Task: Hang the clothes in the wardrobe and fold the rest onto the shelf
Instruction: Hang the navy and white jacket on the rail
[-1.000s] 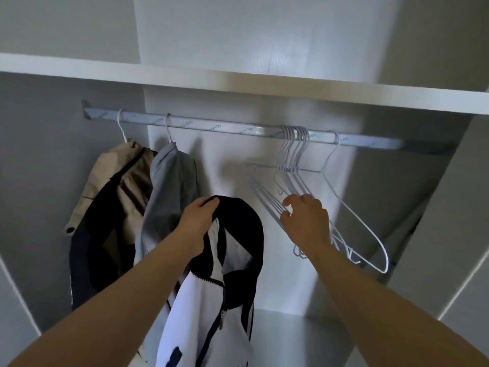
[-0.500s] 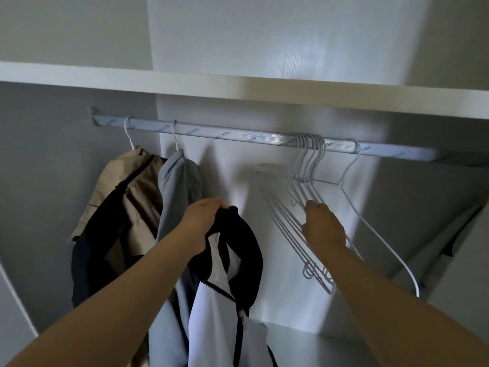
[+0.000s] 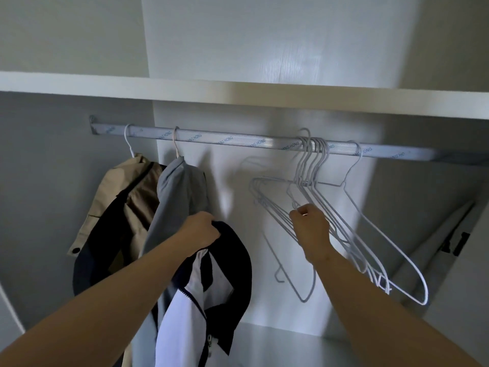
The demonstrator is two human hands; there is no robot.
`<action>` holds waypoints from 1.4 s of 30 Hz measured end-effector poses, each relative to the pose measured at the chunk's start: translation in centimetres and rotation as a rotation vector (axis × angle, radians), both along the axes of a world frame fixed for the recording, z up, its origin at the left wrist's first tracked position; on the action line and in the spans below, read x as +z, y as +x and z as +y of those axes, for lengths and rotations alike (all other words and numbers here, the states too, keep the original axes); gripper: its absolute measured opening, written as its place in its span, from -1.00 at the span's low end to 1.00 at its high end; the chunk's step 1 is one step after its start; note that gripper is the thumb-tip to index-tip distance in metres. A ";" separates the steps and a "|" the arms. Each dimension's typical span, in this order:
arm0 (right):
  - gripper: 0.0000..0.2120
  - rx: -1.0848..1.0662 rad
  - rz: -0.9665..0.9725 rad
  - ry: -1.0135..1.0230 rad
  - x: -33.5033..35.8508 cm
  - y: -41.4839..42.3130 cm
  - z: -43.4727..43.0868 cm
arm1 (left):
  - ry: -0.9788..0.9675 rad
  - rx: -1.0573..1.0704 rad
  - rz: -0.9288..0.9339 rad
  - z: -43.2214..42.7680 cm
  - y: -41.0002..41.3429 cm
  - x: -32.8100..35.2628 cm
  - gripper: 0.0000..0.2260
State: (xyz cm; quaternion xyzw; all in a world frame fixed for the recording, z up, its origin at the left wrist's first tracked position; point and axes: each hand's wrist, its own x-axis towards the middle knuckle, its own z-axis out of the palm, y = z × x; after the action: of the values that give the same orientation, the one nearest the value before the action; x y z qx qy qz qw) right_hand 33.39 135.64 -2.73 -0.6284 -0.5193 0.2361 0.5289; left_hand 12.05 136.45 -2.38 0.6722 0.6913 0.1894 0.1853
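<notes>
My left hand [image 3: 199, 230] grips the dark collar of a white and navy zip jacket [image 3: 209, 290], which hangs down from it in front of the wardrobe. My right hand [image 3: 311, 225] pinches the wire of one white hanger in a bunch of several empty white hangers [image 3: 312, 186] on the metal rail [image 3: 238, 143]. That hanger's hook is lifted above the rail. At the rail's left end hang a beige and black jacket [image 3: 124, 197] and a grey garment [image 3: 180, 192].
A white shelf [image 3: 238, 94] runs across just above the rail. One more empty white hanger [image 3: 383, 234] hangs apart at the right. The wardrobe floor [image 3: 277, 345] shows below. A dark hinge [image 3: 459, 243] sits on the right side panel.
My right hand has risen along the hanger bunch and pinched one hanger, whose hook now lifts off the rail. The left hand keeps holding the jacket collar.
</notes>
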 end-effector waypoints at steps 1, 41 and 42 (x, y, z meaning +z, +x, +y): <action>-0.85 0.018 0.066 -0.018 -0.1 -0.4 0.0 | 0.023 -0.002 -0.024 0.1 -0.2 -0.1 -0.77; -0.54 0.169 -0.071 -0.100 -4.0 -1.3 -3.2 | 0.193 0.216 -0.841 3.3 -7.6 -1.0 -0.91; -0.54 0.188 -0.094 -0.111 -4.1 -1.4 -3.1 | 0.176 0.141 -0.768 2.9 -7.3 -0.8 -0.94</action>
State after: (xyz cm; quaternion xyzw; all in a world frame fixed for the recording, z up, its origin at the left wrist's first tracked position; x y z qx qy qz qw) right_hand 31.98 132.52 -6.87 -0.6155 -0.5864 0.2832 0.4439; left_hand 4.79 139.31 -3.22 0.5167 0.5974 0.4978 0.3582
